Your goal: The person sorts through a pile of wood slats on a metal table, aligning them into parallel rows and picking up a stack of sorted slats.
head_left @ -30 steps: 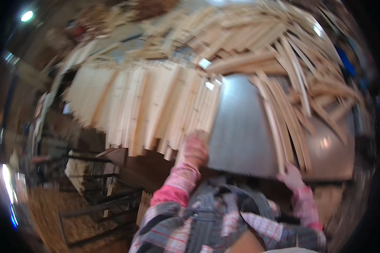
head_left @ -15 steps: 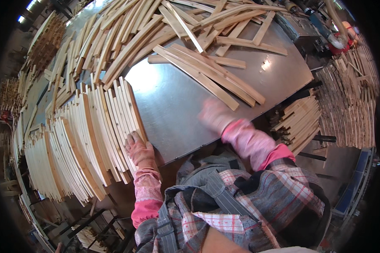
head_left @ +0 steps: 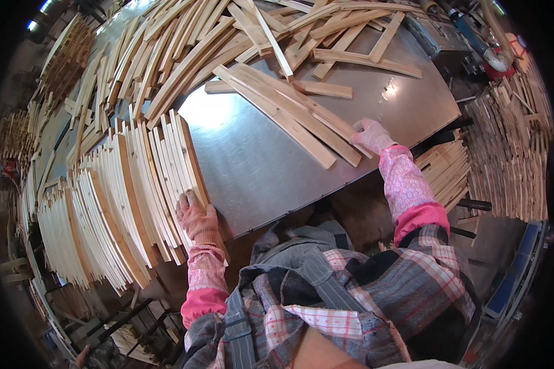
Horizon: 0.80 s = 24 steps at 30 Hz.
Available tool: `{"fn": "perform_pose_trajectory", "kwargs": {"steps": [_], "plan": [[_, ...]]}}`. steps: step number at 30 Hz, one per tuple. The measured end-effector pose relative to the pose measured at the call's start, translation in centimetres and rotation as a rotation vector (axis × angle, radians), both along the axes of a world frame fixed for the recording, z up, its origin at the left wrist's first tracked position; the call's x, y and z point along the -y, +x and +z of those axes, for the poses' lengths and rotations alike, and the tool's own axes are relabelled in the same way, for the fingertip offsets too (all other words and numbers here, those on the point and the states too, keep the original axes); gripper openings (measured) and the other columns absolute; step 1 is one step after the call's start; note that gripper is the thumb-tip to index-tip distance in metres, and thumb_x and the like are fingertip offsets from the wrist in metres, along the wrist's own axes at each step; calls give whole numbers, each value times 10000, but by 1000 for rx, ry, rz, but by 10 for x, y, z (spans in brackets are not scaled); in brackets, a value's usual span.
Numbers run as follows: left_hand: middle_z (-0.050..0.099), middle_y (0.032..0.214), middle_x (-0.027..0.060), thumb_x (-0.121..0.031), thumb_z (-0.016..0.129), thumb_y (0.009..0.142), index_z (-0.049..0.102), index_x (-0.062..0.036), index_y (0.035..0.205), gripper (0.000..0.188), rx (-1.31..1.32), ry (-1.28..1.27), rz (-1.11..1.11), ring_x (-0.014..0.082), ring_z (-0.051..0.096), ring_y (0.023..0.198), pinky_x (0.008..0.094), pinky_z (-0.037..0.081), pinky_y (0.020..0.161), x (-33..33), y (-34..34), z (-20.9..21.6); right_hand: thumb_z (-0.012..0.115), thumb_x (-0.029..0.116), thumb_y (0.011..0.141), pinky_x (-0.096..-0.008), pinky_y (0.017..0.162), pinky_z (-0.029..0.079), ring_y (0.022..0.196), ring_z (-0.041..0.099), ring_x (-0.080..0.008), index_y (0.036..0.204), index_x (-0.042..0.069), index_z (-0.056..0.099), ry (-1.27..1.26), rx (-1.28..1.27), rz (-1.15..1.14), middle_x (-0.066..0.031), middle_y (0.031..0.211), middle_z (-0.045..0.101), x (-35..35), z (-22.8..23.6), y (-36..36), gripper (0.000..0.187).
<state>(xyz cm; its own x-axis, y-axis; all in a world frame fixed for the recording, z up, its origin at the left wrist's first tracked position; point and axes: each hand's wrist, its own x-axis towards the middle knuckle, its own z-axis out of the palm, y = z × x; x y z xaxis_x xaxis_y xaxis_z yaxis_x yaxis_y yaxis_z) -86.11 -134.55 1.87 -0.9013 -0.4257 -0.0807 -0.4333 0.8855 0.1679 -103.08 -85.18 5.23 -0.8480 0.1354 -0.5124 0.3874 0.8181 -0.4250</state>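
My left hand point(head_left: 196, 216), in a pinkish work glove, lies flat with its fingers stretched over the near right end of a row of light wooden strips point(head_left: 177, 161). Farther right, my gloved right hand point(head_left: 374, 136) is at the near end of the rightmost of three loose wooden strips point(head_left: 289, 98). Its fingers are bent around that strip's end, partly hiding it. These three lie slanted, side by side, across another strip point(head_left: 323, 89) on a shiny metal tabletop point(head_left: 252, 166).
A jumbled heap of wooden strips point(head_left: 209, 37) covers the table's far side. Bundled strips point(head_left: 443, 169) sit below the right table edge, with a tall stack point(head_left: 505, 147) beyond. Machinery point(head_left: 443, 37) stands at the far right corner. The table's near edge point(head_left: 289, 213) runs before me.
My right hand has moved right and slightly away from me, from above the near table edge to the end of the rightmost loose strip. My left hand stays on the row.
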Motion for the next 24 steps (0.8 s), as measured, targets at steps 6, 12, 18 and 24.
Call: {"fn": "perform_pose_trajectory", "kwargs": {"steps": [6, 12, 18, 24], "plan": [[411, 1503, 149, -285, 722, 763, 463, -110, 1452, 757, -1, -8, -1, 370, 351, 1400, 471, 259, 1180, 1, 0, 3, 838, 372, 664, -402, 1071, 441, 1269, 528, -336, 1525, 52, 290, 312, 13, 413, -201, 1335, 554, 102, 18, 30, 1070], [437, 1454, 127, -274, 729, 744, 479, -97, 1421, 743, -65, 3, -11, 353, 370, 1376, 479, 277, 1164, 1, 1, 0, 826, 332, 673, -407, 1007, 490, 1183, 595, -358, 1501, 48, 343, 220, -1, 429, -195, 1298, 595, 111, 11, 23, 999], [450, 1427, 123, -264, 736, 733, 453, -99, 1425, 765, -42, 37, -3, 339, 381, 1363, 476, 282, 1155, -4, -2, 11, 783, 323, 731, -404, 1056, 452, 1235, 562, -352, 1417, 8, 473, 15, 54, 366, -175, 1377, 560, 76, -24, 16, 816], [442, 1437, 121, -285, 729, 750, 456, -100, 1417, 744, -55, -16, -11, 330, 371, 1369, 468, 268, 1161, 0, 2, 0, 819, 371, 720, -431, 1098, 414, 1337, 477, -345, 1496, 53, 363, 224, 2, 311, -197, 1464, 461, 151, -8, 33, 954]]}}
